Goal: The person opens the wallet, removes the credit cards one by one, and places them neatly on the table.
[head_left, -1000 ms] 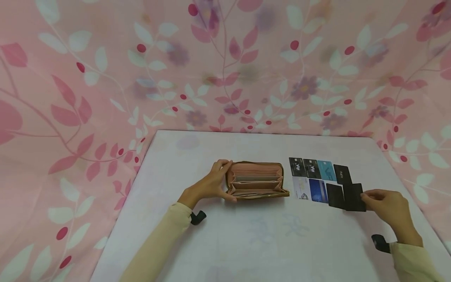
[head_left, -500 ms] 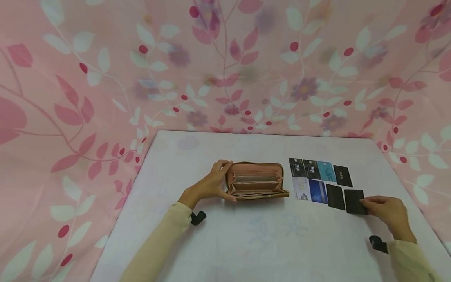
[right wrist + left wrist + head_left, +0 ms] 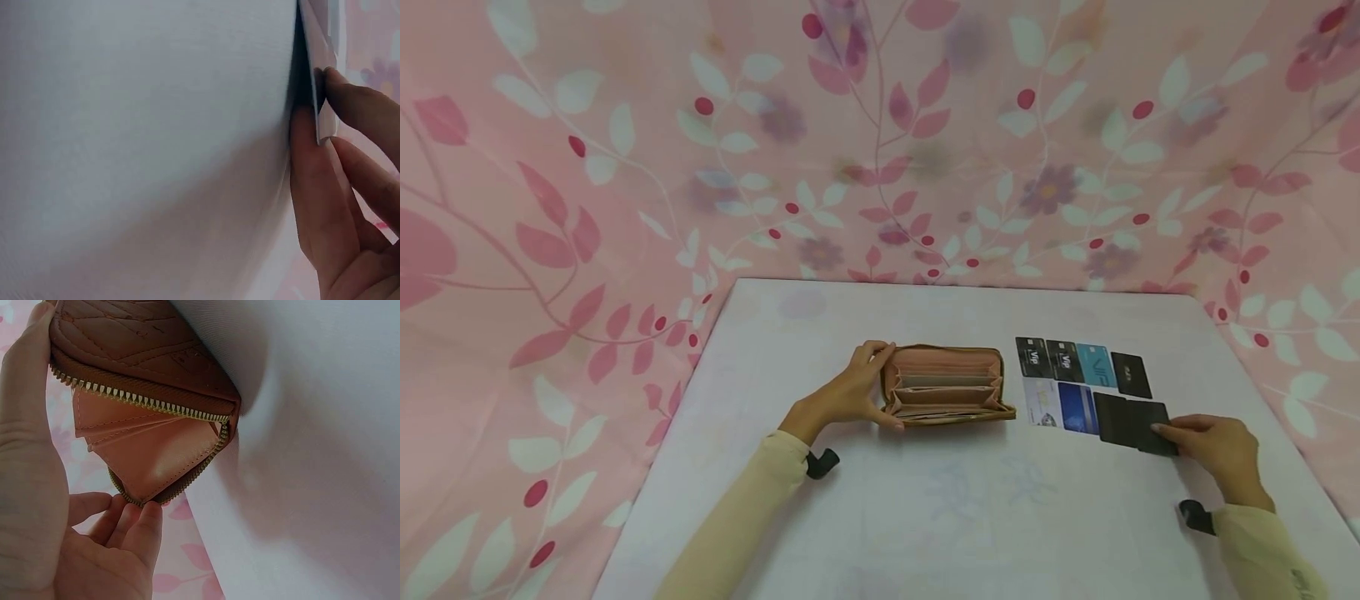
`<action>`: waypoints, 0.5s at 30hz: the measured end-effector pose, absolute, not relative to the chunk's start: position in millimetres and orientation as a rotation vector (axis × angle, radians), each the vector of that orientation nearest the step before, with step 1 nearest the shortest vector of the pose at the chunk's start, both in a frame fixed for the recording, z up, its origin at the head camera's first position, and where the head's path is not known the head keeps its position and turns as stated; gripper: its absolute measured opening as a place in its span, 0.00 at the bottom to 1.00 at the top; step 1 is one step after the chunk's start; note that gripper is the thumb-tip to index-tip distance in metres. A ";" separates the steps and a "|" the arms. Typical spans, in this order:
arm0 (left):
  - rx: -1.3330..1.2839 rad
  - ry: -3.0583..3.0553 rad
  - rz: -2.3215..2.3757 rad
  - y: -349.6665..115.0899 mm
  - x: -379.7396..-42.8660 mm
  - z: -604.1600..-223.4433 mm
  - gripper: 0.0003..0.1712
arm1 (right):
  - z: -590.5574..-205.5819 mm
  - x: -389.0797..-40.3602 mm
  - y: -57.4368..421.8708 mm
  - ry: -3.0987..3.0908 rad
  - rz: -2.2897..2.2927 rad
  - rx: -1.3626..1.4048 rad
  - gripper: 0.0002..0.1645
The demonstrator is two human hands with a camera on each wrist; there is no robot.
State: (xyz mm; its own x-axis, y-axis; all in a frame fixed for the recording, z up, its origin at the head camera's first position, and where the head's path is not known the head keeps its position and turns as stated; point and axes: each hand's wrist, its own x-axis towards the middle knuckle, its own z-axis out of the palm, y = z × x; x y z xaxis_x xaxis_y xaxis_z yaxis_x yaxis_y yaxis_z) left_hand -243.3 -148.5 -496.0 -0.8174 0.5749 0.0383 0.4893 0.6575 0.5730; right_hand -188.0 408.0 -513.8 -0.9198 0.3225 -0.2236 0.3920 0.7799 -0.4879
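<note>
An unzipped brown wallet [image 3: 946, 367] stands spread on the white table. At its left end my left hand [image 3: 842, 393] grips it, thumb at the near edge and fingers at the far edge. The left wrist view shows the quilted outside of the wallet [image 3: 137, 337] and its gold zip teeth. To the right, my right hand [image 3: 1221, 454] pinches a black card [image 3: 1150, 417] by its right side, between thumb and fingers. That card overlaps the edge of another black card [image 3: 1114, 419] on its left. The right wrist view has the pinched card tilted edge-on.
Two rows of cards lie right of the wallet. The far row has two black Vip cards [image 3: 1033, 358], a light-blue card [image 3: 1097, 367] and a black card [image 3: 1131, 375]. A white card [image 3: 1042, 402] and a dark-blue card [image 3: 1078, 408] lie nearer. A pink floral cloth [image 3: 880, 125] hangs behind.
My right hand first drew the black card toward the near side, off the far-row card, then moved it left onto the neighbouring card's edge. My left hand and the wallet stayed put.
</note>
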 end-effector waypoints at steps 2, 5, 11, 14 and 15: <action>0.876 2.726 0.880 -149.1 -242.9 -495.3 0.77 | -510.5 -189.3 402.8 2.856 -0.769 0.565 0.43; 0.877 2.734 0.870 -149.6 -242.6 -495.3 0.77 | -504.6 -192.1 394.3 2.895 -0.652 0.553 0.42; 0.904 2.731 0.875 -149.4 -242.5 -496.5 0.77 | -496.2 -195.6 380.5 2.973 -0.553 0.494 0.38; 0.916 2.736 0.874 -149.9 -242.6 -496.2 0.77 | -494.4 -196.7 362.3 3.087 -0.556 0.367 0.30; 0.917 2.743 0.859 -150.2 -242.7 -496.2 0.77 | -492.6 -197.6 352.2 3.124 -0.573 0.317 0.27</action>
